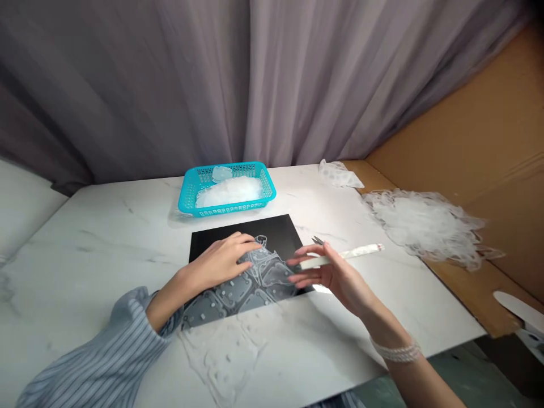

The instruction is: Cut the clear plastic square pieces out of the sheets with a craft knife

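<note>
A clear, translucent sheet with patterned cut-out shapes [255,300] lies partly on a black mat [280,226] and partly over the table's front area. My left hand [225,258] rests on this sheet, fingers stretched out and slightly apart. To its right, my right hand [335,272] is raised beside the mat, holding a white stick-like tool [361,251] between thumb and fingers. The working end of that tool cannot be made out. Just past my right thumb shows a dark pointed metal tip [317,240]; whether it belongs to something held or lying there is unclear.
A blue basket [185,195] holding a heap of white translucent pieces [233,191] stands at the back. Right of it lies a crumpled translucent sheet [340,174]. A tangled pile of clear strips [425,221] covers the right edge, near brown cardboard [501,147]. Grey curtains [212,85] hang behind.
</note>
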Tool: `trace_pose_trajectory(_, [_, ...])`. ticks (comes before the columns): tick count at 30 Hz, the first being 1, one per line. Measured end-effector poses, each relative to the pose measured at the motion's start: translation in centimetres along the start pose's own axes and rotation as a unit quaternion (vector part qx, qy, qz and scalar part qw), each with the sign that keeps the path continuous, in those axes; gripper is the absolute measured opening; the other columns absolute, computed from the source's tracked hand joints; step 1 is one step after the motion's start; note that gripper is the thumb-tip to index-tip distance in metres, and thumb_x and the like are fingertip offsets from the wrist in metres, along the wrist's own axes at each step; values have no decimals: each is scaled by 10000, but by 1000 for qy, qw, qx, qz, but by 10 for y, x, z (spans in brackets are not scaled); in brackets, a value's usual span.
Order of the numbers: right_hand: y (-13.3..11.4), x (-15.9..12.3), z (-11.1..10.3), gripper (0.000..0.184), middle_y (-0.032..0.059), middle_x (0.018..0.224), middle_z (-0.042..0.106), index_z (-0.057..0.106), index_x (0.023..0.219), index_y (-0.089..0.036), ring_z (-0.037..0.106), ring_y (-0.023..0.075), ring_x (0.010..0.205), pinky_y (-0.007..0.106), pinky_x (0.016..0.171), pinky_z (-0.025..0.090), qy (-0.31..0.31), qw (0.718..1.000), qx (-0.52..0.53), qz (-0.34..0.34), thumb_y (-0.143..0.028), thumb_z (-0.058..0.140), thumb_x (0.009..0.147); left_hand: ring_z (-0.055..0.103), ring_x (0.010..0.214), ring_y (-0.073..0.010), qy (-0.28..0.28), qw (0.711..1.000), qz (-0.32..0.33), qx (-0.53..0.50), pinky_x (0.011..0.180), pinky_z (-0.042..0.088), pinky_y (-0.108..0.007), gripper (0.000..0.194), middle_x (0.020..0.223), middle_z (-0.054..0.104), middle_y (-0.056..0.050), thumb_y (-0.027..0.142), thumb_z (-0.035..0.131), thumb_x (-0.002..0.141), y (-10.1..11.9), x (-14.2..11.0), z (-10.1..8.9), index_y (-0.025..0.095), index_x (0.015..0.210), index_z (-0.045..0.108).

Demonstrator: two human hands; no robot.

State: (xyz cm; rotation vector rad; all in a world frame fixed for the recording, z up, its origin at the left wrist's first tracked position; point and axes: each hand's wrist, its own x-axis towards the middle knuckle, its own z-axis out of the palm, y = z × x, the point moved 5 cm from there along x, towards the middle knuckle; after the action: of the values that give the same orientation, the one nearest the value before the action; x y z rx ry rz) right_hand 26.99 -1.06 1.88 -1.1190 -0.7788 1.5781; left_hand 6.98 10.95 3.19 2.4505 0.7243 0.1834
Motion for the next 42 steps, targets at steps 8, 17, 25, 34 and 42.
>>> trace_pose_trajectory(8, [30, 4, 5, 452, 72, 937, 690, 649, 1001, -200, 737, 240, 771, 426, 766, 591, 22, 983, -163, 78, -617, 498, 911, 542, 1033, -215, -44, 997, 0, 66, 783, 443, -294, 166, 1104, 525, -58, 268, 490, 925, -19, 7, 15, 221, 945, 648])
trace_pose_trajectory(17, [13, 31, -10, 481, 105, 769, 745, 622, 1009, -164, 761, 242, 758, 347, 724, 593, -78, 992, -31, 89, -594, 409, 963, 578, 836, -175, -43, 998, -16, -31, 762, 445, -293, 97, 1007, 586, -41, 259, 570, 833, -38, 16, 12, 195, 832, 643])
trace_pose_trajectory(25, [11, 53, -48, 454, 102, 784, 725, 631, 993, -147, 761, 250, 776, 349, 734, 579, -9, 991, 85, 107, -502, 348, 999, 622, 537, -135, 53, 984, -53, -160, 511, 463, -229, 147, 695, 638, -8, 270, 364, 945, -35, 55, -4, 196, 975, 487])
trace_pose_trajectory(34, [6, 40, -72, 416, 154, 995, 730, 650, 932, -149, 751, 269, 866, 338, 704, 583, 65, 986, 138, 65, -438, 359, 1003, 670, 734, -145, 77, 987, 8, -138, 699, 512, -245, 298, 802, 705, -28, 139, 479, 894, -12, 127, 12, 178, 1167, 593])
trace_pose_trajectory(42, [-10, 59, -57, 404, 154, 1158, 675, 648, 1031, -180, 749, 256, 851, 328, 673, 595, 35, 996, 83, 13, -460, 357, 1003, 609, 719, -215, 130, 987, -92, 17, 713, 432, -322, 340, 750, 629, -28, 241, 526, 915, -12, 85, -1, 167, 1245, 562])
